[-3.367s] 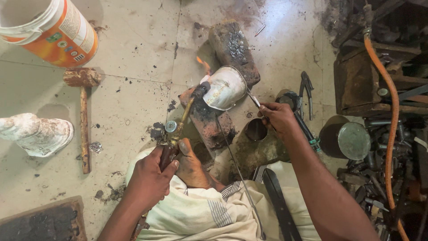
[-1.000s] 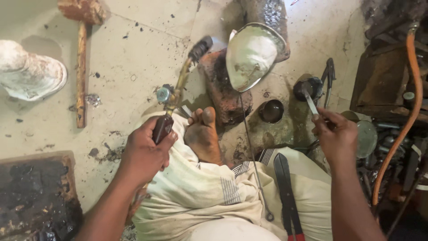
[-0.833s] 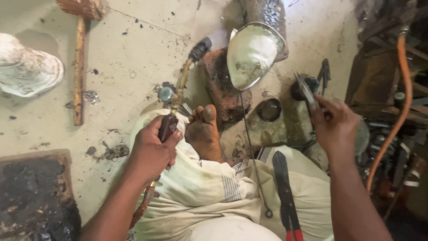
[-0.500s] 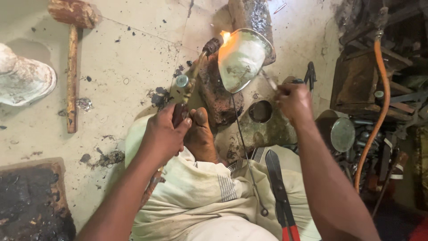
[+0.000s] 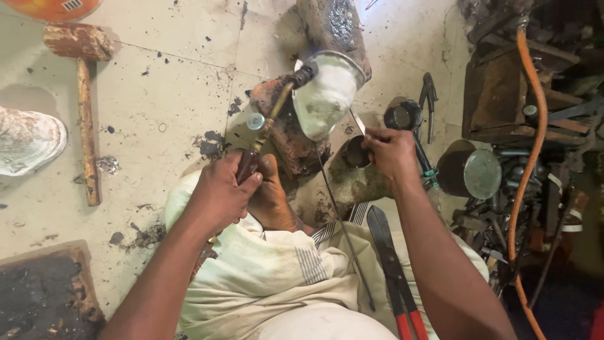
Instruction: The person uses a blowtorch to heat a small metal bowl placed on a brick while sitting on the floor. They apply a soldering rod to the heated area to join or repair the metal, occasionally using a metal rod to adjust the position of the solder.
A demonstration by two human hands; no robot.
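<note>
My left hand (image 5: pixel 220 192) is shut on the dark handle of a brass gas torch (image 5: pixel 267 126). The torch's nozzle points at a white, bowl-like crucible (image 5: pixel 327 94) that rests on a blackened brick (image 5: pixel 286 135). My right hand (image 5: pixel 390 151) grips a thin metal tool (image 5: pixel 357 123), whose tip reaches toward the crucible's lower right rim. A small dark cup (image 5: pixel 355 151) sits just left of that hand. My bare foot (image 5: pixel 270 195) lies between the two hands, on the floor by the brick.
A wooden mallet (image 5: pixel 85 94) lies at the left, with a white shoe (image 5: pixel 28 138) beside it. Red-handled cutters (image 5: pixel 390 277) rest on my lap. An orange hose (image 5: pixel 531 145), pliers (image 5: pixel 429 101), a round metal tin (image 5: pixel 481 173) and cluttered tools fill the right side.
My right hand has come in from the right with the thin tool to the crucible's rim. The flame seen at the crucible half a second ago no longer shows.
</note>
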